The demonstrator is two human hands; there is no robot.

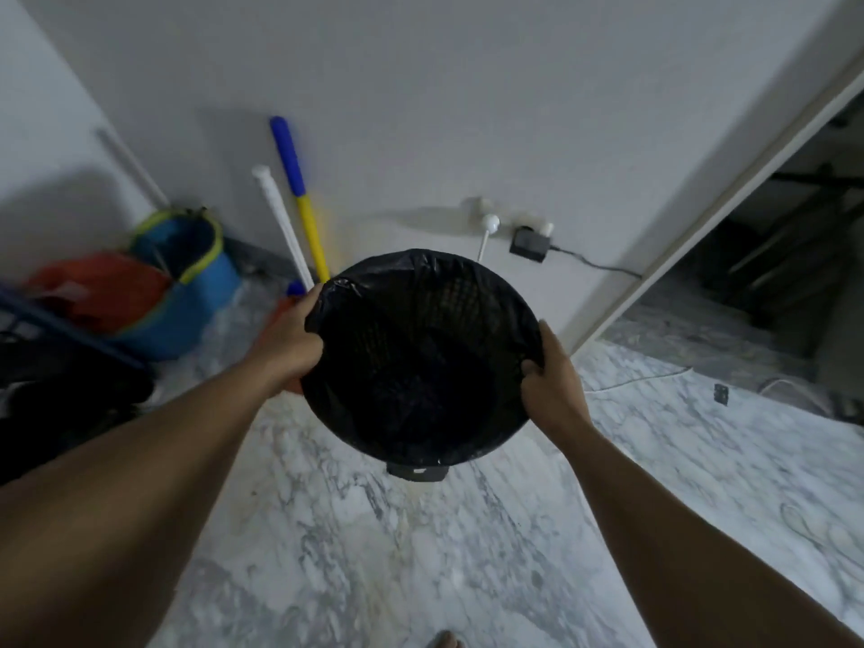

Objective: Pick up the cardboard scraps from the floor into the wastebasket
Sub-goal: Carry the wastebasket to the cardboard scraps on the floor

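Note:
A round mesh wastebasket (421, 273) lined with a black plastic bag sits in the middle of the view, its mouth towards me. My left hand (290, 339) grips its rim on the left side, fingers curled over the bag. On the right side my right hand (551, 376) clasps the rim the same way. The inside of the basket is dark and I cannot make out what it holds. No cardboard scraps show on the marble floor (421, 554).
A blue bucket (187, 282) with an orange cloth stands at the left by the wall. White and blue-yellow handles (299, 203) lean on the wall behind the basket. A black adapter (528, 243) and cable run along the wall. A dark doorway (771, 273) opens at the right.

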